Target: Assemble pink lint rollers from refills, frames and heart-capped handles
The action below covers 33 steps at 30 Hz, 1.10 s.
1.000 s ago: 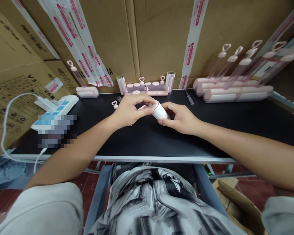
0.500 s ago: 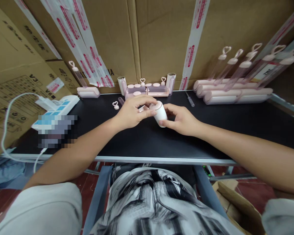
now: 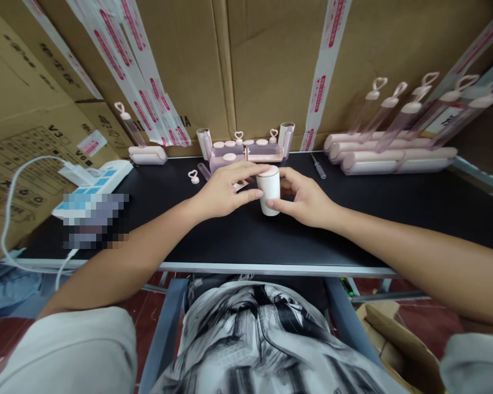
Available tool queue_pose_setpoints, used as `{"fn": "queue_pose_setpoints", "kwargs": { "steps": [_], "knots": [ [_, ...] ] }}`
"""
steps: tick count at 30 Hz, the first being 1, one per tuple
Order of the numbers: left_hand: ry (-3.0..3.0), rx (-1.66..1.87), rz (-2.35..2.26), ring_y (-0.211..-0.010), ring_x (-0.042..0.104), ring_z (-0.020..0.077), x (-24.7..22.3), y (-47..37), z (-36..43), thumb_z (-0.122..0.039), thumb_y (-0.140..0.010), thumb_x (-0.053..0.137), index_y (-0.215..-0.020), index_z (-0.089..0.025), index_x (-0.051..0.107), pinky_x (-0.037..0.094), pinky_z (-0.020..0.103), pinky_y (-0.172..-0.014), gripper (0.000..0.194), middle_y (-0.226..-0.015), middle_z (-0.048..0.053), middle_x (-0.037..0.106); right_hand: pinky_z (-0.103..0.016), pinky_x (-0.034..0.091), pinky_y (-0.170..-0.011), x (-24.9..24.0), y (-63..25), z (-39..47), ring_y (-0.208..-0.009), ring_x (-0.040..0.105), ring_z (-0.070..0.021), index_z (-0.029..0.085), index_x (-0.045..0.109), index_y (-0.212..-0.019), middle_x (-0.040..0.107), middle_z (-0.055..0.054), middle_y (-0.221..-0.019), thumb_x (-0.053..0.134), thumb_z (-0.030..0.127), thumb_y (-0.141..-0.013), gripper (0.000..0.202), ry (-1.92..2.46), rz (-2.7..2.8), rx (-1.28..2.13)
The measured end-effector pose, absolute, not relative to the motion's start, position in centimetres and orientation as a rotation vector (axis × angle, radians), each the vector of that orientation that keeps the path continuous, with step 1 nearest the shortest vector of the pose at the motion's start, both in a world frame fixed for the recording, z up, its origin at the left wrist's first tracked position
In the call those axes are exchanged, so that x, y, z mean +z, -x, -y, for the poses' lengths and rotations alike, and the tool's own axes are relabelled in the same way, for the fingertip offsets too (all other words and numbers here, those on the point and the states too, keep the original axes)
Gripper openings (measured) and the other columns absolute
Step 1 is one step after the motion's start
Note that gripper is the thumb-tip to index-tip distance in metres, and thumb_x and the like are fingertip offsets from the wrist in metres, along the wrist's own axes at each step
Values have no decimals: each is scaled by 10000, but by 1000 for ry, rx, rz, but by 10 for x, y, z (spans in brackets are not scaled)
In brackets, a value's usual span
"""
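A short white cylinder (image 3: pixel 271 194) with a pale pink cap (image 3: pixel 270 171) stands almost upright over the black tabletop. My right hand (image 3: pixel 308 200) grips it from the right, thumb across the front and fingers behind. My left hand (image 3: pixel 225 191) holds it from the left, with fingertips on the cap and the thumb against the upper side. Whether its base touches the table I cannot tell. Behind my left hand are a clear tube (image 3: pixel 204 171) and a pink heart-loop cap (image 3: pixel 193 176). Part of a small pale piece (image 3: pixel 241 185) shows beside my left fingers.
Pink holders (image 3: pixel 230 157) with round caps stand at the back by the cardboard. A screwdriver (image 3: pixel 318 166) lies right of them. Long pink cylinders (image 3: pixel 398 158) with heart-topped tubes fill the right rear. A power strip (image 3: pixel 94 186) and white cable (image 3: pixel 9 208) lie at left.
The white cylinder has turned from a leftward tilt to nearly upright. My left fingers have shifted slightly right over its cap; my right hand keeps its hold.
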<state>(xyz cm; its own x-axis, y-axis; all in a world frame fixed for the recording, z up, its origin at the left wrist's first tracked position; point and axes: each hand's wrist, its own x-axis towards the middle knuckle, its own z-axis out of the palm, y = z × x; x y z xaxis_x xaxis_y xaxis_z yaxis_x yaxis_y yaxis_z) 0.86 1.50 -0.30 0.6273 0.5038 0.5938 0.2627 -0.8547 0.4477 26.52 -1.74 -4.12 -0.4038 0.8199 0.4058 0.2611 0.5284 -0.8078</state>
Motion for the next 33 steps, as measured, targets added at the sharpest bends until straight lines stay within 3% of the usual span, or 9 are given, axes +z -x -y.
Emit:
{"fn": "queue_pose_setpoints", "kwargs": {
  "steps": [4,6,10,12,15,17,21,25,33],
  "knots": [
    [-2524,1007,-643,-1126,740,258,-8,-7,-18,-501,-967,807,-1419,-243,777,619,386,-965,521,-1294,132,788,-440,625,-866,-48,-266,19,-921,772,-269,283,329,-1697,787,-38,-1086,847,419,-887,971,896,1966,748],
    [-2522,978,-666,-1125,742,261,-9,-8,-18,-520,-980,782,-1437,-228,760,622,395,-967,543,-1300,137,779,-433,616,-847,-53,-265,18,-902,762,-263,285,340,-1698,771,-41,-1081,825,439,-917,932,861,1981,722],
    [-2652,934,-728,-1318,699,319,-3,-5,-19,-592,-986,737,-1456,-187,735,541,487,-1174,621,-1412,167,750,-418,609,-810,-56,-265,16,-890,761,-262,298,417,-1650,760,-47,-1077,804,495,-952,822,827,1956,766],
    [-2702,967,-847,-1369,676,316,6,5,-28,-565,-1023,669,-1446,-194,737,501,490,-1223,567,-1465,155,737,-414,614,-815,-52,-265,16,-903,764,-263,317,423,-1628,756,-37,-1060,810,508,-951,803,819,1893,833],
    [-2672,1055,-1264,-1300,703,305,20,27,-55,-431,-1022,618,-1357,-174,783,521,463,-1178,453,-1387,136,780,-409,620,-830,-44,-264,16,-920,767,-261,323,442,-1546,751,-23,-1037,846,502,-916,770,803,1743,968],
    [-2607,912,-1563,-1217,723,310,29,41,-76,-361,-963,645,-1291,-151,814,535,446,-1129,424,-1309,140,804,-388,611,-790,-38,-264,17,-875,754,-249,311,459,-1480,746,-10,-992,875,490,-880,752,808,1664,1038],
    [-2561,607,-1769,-1024,738,293,37,41,-104,-423,-913,703,-1201,-183,843,546,393,-962,401,-1119,110,828,-353,587,-731,-33,-261,17,-811,731,-228,292,497,-1384,745,9,-917,896,480,-835,705,817,1572,1143],
    [-2646,402,-1758,-940,719,289,39,19,-115,-518,-894,727,-959,-184,833,510,375,-858,357,-977,106,810,-300,537,-616,-32,-259,14,-668,675,-190,272,530,-1312,729,31,-808,905,482,-800,668,903,1499,1208],
    [-2627,342,-1779,-849,704,248,35,12,-124,-427,-834,758,-859,-194,767,480,344,-797,235,-873,67,783,-223,485,-457,-23,-255,14,-549,581,-127,236,612,-1164,668,33,-748,756,393,-982,280,1090,1265,1377]
  ]
}}
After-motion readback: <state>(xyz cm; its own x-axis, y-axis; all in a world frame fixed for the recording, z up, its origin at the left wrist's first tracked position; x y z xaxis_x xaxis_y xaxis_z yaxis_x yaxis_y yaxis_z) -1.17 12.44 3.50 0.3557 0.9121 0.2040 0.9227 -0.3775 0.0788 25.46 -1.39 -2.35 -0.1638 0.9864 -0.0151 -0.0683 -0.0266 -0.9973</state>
